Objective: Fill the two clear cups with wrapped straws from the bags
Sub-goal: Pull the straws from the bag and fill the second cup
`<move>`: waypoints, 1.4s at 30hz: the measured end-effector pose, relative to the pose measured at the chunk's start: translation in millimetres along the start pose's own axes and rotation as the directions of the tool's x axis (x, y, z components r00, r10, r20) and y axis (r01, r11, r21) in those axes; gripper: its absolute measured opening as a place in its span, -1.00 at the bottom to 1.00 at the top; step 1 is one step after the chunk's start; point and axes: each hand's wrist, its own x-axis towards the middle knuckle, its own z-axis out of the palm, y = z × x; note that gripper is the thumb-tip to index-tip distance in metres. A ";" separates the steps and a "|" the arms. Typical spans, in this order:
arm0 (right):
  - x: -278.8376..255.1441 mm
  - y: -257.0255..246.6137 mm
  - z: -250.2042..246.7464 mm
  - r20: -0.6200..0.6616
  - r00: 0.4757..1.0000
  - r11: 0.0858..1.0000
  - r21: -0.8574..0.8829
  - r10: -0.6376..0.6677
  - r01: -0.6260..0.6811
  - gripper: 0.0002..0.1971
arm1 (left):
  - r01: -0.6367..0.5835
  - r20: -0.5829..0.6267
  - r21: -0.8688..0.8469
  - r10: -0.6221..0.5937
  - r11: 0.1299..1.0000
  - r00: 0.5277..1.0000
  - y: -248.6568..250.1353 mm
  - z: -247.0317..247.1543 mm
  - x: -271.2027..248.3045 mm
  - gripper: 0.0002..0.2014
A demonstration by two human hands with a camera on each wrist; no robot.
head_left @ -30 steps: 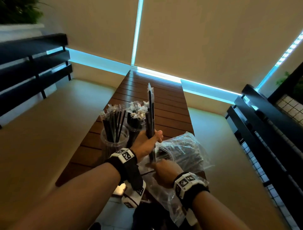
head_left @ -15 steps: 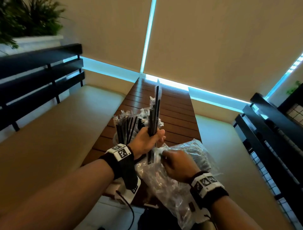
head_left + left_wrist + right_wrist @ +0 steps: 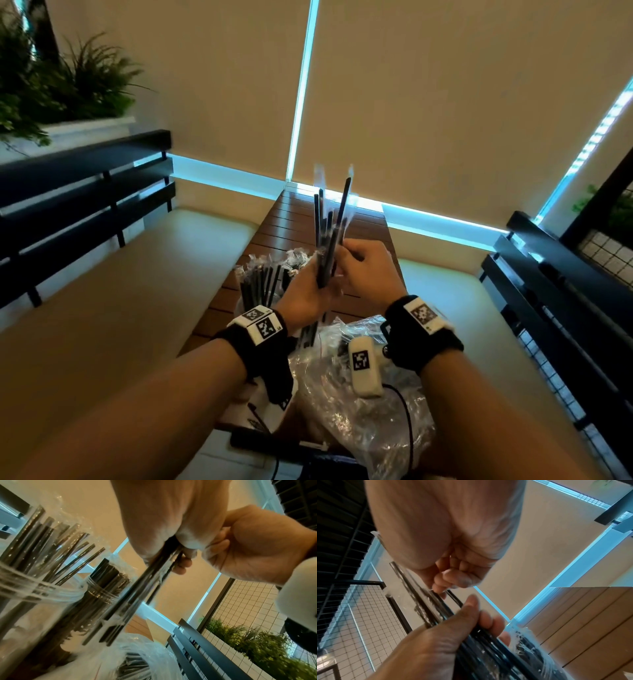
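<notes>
Right hand [image 3: 368,270] up from bag [image 3: 359,394] — onto straws [image 3: 329,240].

Dim warm light, cyan glow along the blind edges, wide-angle bending at edges, both wrist views motion-blurred

Upright black wrapped straws [image 3: 328,236], hand-held

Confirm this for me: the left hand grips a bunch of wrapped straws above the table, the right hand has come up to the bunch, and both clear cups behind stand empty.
Not quite: the clear cups are not empty; the left wrist view shows both already holding wrapped straws. The rest stands: the left hand grips the bunch of wrapped straws above the table, and the right hand is at the bunch.
</notes>
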 end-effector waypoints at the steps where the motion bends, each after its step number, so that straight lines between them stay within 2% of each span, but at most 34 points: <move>1: 0.8 -1.8 -0.1 0.010 1.000 1.000 0.016 -0.001 0.001 -0.69 | -0.011 -0.024 0.013 0.011 1.000 1.000 2.2 -1.4 2.2 -0.70; 3: 1.2 0.1 1.7 -0.005 1.000 0.998 0.050 0.023 -0.023 -0.81 | -0.047 -0.062 0.039 0.049 0.998 0.997 10.7 -4.6 6.6 -0.72; 4: 0.1 2.9 2.9 -0.030 0.999 0.997 0.067 0.040 -0.038 -0.80 | -0.067 -0.083 0.052 0.071 0.996 0.994 18.8 -7.3 8.2 -0.77; 6: -4.0 12.4 5.8 -0.021 0.996 0.981 0.173 0.092 -0.087 -0.65 | -0.082 -0.164 0.044 0.088 0.996 0.983 39.4 -13.8 13.1 -0.74; 8: -9.9 23.8 10.7 0.185 0.968 0.937 0.276 0.168 -0.215 -0.38 | -0.069 -0.236 -0.028 0.061 0.997 0.970 65.8 -19.4 17.3 -0.66; 10: -15.4 31.2 21.3 0.394 0.898 0.937 0.197 0.195 -0.290 -0.17 | -0.074 -0.219 -0.102 0.051 0.992 0.974 87.9 -22.3 21.8 -0.66; 11: -16.6 30.0 26.0 0.429 0.881 0.954 0.121 0.198 -0.273 -0.19 | -0.076 -0.204 -0.109 0.053 0.991 0.978 97.3 -21.3 23.2 -0.66; 12: -16.1 28.0 29.7 0.416 0.886 0.969 0.046 0.203 -0.243 -0.29 | -0.073 -0.192 -0.112 0.051 0.991 0.980 105.0 -19.6 24.3 -0.65; 15: -12.2 16.1 32.2 0.368 0.900 0.973 -0.077 0.232 -0.219 -0.71 | -0.077 -0.190 -0.113 0.055 0.991 0.980 119.8 -13.4 25.5 -0.66; 18: -10.7 13.0 28.6 0.460 0.836 0.952 -0.084 0.300 -0.295 -0.85 | -0.091 -0.190 -0.076 0.075 0.993 0.979 123.7 -8.6 24.9 -0.67; 20: -9.3 15.5 25.1 0.513 0.805 0.939 -0.008 0.299 -0.343 -0.83 | -0.083 -0.188 -0.038 0.074 0.996 0.979 122.3 -4.3 22.5 -0.67; 22: -7.2 15.2 17.6 0.497 0.829 0.933 0.100 0.254 -0.346 -0.84 | -0.075 -0.193 -0.004 0.072 0.997 0.979 117.4 -0.6 20.4 -0.64; 26: -12.8 6.9 3.1 0.490 0.861 0.891 0.317 0.140 -0.325 -0.66 | -0.032 -0.217 -0.024 0.026 0.999 0.976 99.2 2.3 16.0 -0.69; 28: -19.2 6.0 -2.0 0.517 0.837 0.854 0.340 0.181 -0.394 -0.55 | -0.012 -0.211 -0.068 -0.003 0.998 0.977 93.8 1.9 17.8 -0.71; 30: -20.4 8.8 -11.5 0.553 0.799 0.845 0.288 0.236 -0.450 -0.46 | 0.010 -0.228 -0.057 -0.023 0.998 0.973 90.3 -0.7 22.4 -0.69; 31: -17.5 10.2 -19.6 0.530 0.810 0.866 0.248 0.254 -0.434 -0.46 | 0.030 -0.244 -0.010 -0.031 1.000 0.969 87.3 -3.3 24.2 -0.67; 32: -12.0 10.4 -29.8 0.456 0.853 0.893 0.228 0.254 -0.388 -0.47 | 0.056 -0.264 0.055 -0.040 0.997 0.964 82.7 -6.5 25.3 -0.64; 34: 1.6 -0.7 -53.9 0.144 0.964 0.877 0.400 0.225 -0.265 -0.60 | 0.113 -0.268 0.199 -0.056 0.974 0.962 70.7 -12.0 24.6 -0.58; 35: 8.9 -12.7 -67.4 -0.045 0.978 0.848 0.509 0.202 -0.152 -0.67 | 0.134 -0.245 0.272 -0.066 0.953 0.967 65.2 -12.9 22.9 -0.57; 36: 15.3 -27.2 -81.4 -0.217 0.961 0.845 0.535 0.168 -0.027 -0.68 | 0.144 -0.209 0.344 -0.074 0.928 0.975 61.1 -12.0 20.1 -0.55; 38: 24.8 -58.7 -107.3 -0.417 0.907 0.884 0.442 0.054 0.151 -0.57 | 0.129 -0.139 0.469 -0.071 0.874 0.988 58.0 -6.7 15.0 -0.51; 40: 30.7 -79.9 -122.1 -0.449 0.893 0.927 0.319 -0.033 0.195 -0.46 | 0.110 -0.111 0.550 -0.059 0.828 0.992 60.0 -1.5 13.4 -0.51; 41: 35.1 -83.9 -122.3 -0.408 0.911 0.957 0.236 -0.058 0.167 -0.44 | 0.109 -0.105 0.574 -0.060 0.812 0.993 62.5 0.0 14.4 -0.53; 42: 37.0 -86.9 -118.2 -0.311 0.945 0.989 0.071 -0.101 0.129 -0.45 | 0.106 -0.097 0.584 -0.060 0.805 0.993 65.5 1.5 16.4 -0.55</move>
